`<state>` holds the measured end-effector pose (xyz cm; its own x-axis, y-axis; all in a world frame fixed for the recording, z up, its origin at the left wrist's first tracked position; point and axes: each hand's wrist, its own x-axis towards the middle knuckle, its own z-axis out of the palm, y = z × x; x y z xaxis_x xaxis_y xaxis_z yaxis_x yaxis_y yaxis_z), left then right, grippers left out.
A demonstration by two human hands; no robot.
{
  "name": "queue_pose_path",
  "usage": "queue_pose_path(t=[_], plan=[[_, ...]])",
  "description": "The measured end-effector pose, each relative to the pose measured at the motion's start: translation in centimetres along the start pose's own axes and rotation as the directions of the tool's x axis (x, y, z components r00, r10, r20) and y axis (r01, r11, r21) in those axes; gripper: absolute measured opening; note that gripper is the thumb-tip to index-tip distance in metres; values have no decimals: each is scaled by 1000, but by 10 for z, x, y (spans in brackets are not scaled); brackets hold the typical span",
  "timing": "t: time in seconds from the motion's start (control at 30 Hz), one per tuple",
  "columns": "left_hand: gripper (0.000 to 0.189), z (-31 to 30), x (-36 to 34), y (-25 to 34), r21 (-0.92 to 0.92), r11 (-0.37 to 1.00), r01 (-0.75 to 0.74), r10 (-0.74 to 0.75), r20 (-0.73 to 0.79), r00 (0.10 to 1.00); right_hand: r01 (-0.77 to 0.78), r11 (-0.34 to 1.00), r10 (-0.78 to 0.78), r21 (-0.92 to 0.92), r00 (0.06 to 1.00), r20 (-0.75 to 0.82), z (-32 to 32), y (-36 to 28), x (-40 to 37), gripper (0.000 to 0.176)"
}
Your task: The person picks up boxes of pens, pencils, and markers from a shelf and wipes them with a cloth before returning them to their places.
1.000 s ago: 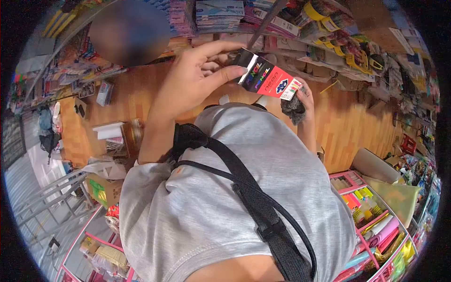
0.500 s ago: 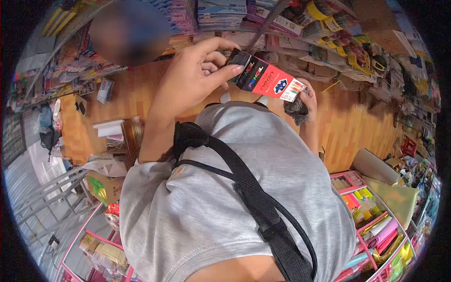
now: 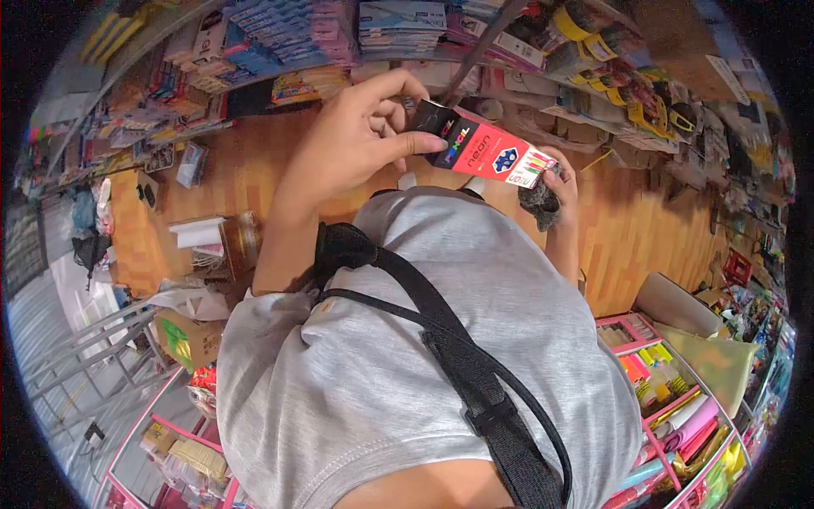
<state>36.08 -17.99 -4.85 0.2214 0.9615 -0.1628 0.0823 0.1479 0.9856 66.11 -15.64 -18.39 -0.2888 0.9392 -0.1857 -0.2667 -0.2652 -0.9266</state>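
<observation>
A red and black pencil box [image 3: 487, 153] marked "neon" is held in front of my chest, tilted with its black end up to the left. My left hand [image 3: 369, 131] grips that black end between thumb and fingers. At the lower right, the fingers of my right hand [image 3: 560, 182] close on the white end. A dark grey crumpled cloth [image 3: 538, 204] hangs in the same right hand, just under the box.
Shelves with stacked packs [image 3: 400, 25] run across the top. Yellow-edged packets [image 3: 649, 119] are at upper right. On the wooden floor [image 3: 627, 229] at left is a small box [image 3: 192, 164]. Pink-edged display cases [image 3: 636, 327] flank my body, with a carton [image 3: 199, 339] at left.
The box has shifted slightly right and lies a little flatter, both hands moving with it. The large blurred patch at upper left is gone, and stacked goods show there.
</observation>
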Motion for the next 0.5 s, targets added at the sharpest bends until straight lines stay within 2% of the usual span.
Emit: queue_pose_path(t=[0.07,0.1,0.13,0.17,0.2,0.23,0.27,0.3,0.33,0.37,0.4,0.43,0.5], plan=[[26,6,1,1,-75,996,-45,38,-92,995,-73,997,70,-31,994,-82,11,-13,-1,45],[28,0,-1,-2,-2,1000,25,-25,-45,999,-58,998,58,-2,996,-75,15,-16,-3,41],[28,-2,-2,-2,91,994,67,-61,-67,996,56,991,-60,-125,998,-35,9,-13,3,40],[28,-3,-1,1,97,995,30,-24,-65,998,174,955,-177,-239,984,5,3,-11,9,39],[27,-4,1,-4,70,997,-38,44,-83,996,172,958,-164,-231,985,50,15,-23,10,40],[24,-6,3,-5,107,992,-67,76,-83,994,235,942,-213,-241,970,116,12,-21,15,41],[21,-7,2,-3,55,998,-43,48,-96,994,263,906,-228,-333,963,141,6,-18,18,41],[19,-11,2,-11,51,998,-48,52,-91,994,150,966,-131,-211,986,101,4,-9,21,40],[19,-14,4,-17,43,995,-86,90,-89,992,137,976,-125,-171,989,82,9,-9,25,36],[19,-16,7,-30,58,996,-74,81,-113,990,15,992,-8,-128,999,53,-2,5,29,31],[17,-17,8,-38,21,997,-78,80,-169,982,31,996,-26,-81,998,51,4,3,32,31],[16,-22,8,-33,40,993,-113,119,-172,978,-33,994,40,-101,997,60,23,-20,28,33],[15,-20,4,-29,59,991,-122,133,-220,966,33,988,-16,-154,994,111,23,-23,39,37]])
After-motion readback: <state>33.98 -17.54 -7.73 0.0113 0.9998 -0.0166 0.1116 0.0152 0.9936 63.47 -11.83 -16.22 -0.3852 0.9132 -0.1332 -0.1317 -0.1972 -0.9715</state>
